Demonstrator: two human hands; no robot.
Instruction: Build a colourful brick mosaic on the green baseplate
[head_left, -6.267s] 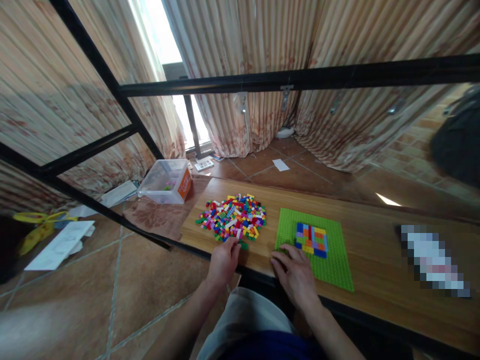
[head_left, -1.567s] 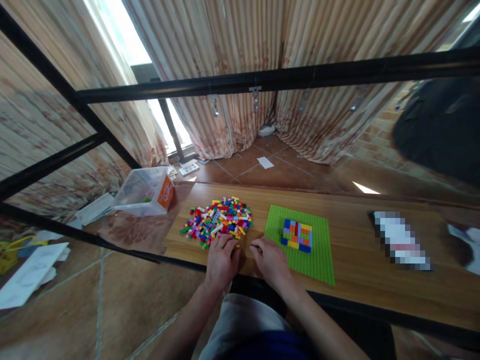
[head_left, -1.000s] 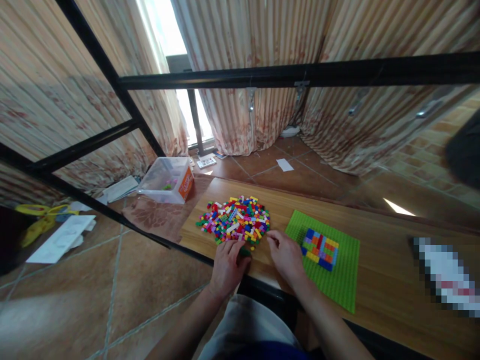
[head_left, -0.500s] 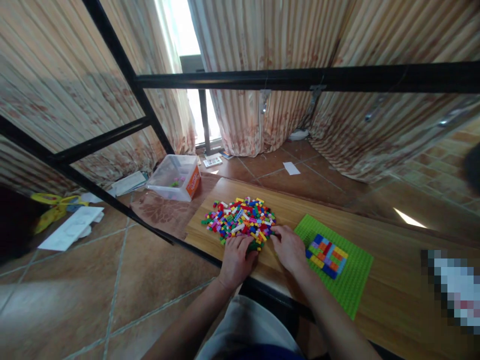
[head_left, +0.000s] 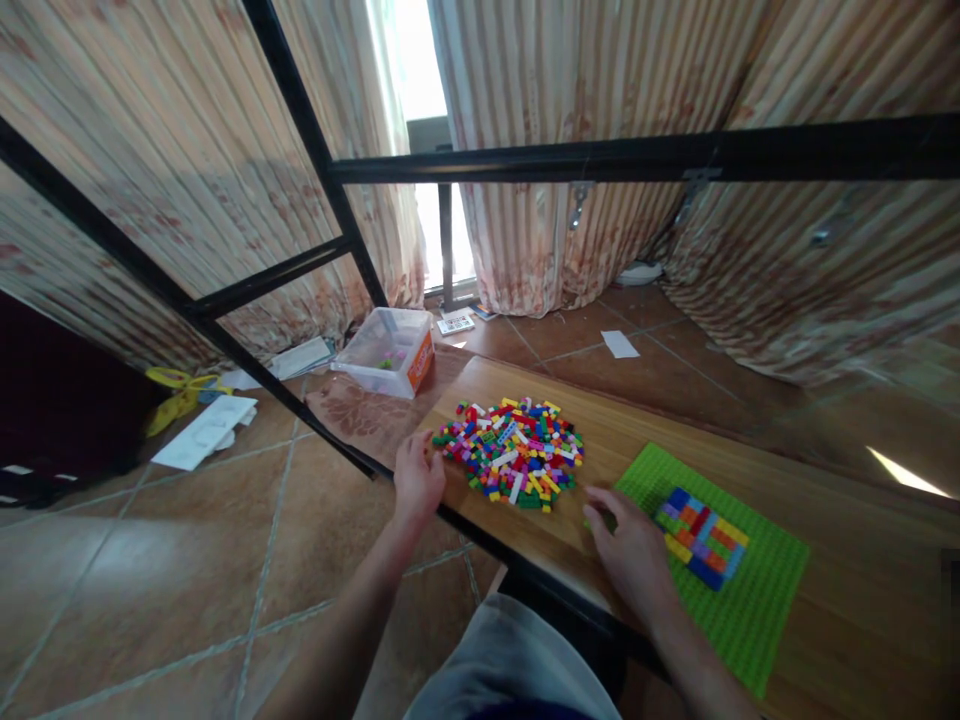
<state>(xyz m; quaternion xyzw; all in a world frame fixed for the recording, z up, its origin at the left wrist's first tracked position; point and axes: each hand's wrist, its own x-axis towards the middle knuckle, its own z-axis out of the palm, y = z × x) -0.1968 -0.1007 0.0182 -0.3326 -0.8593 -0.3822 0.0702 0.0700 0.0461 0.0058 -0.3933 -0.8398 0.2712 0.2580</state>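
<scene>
A loose pile of small coloured building bricks [head_left: 517,455] lies on the wooden tabletop [head_left: 600,425]. At the pile's left edge is my left hand [head_left: 418,480], its fingers loosely bent and a little apart, with no brick visible in it. My right hand [head_left: 626,535] hovers between the pile and the green baseplate [head_left: 765,610], thumb and forefinger apart and nothing seen between them. On the baseplate sits a flat block of joined bricks [head_left: 703,538] in blue, orange, yellow, red and other colours, just right of my right hand.
Beyond the table's left end, a clear plastic box [head_left: 390,350] with an orange label holds a few bricks. A black metal frame [head_left: 525,170] crosses in front of the curtains [head_left: 517,80]. Papers [head_left: 206,432] and a yellow item [head_left: 176,395] lie on the tiled floor.
My left hand has moved from the pile's near edge to its left edge. My right hand has drawn back from the pile's right side. The view has turned slightly left.
</scene>
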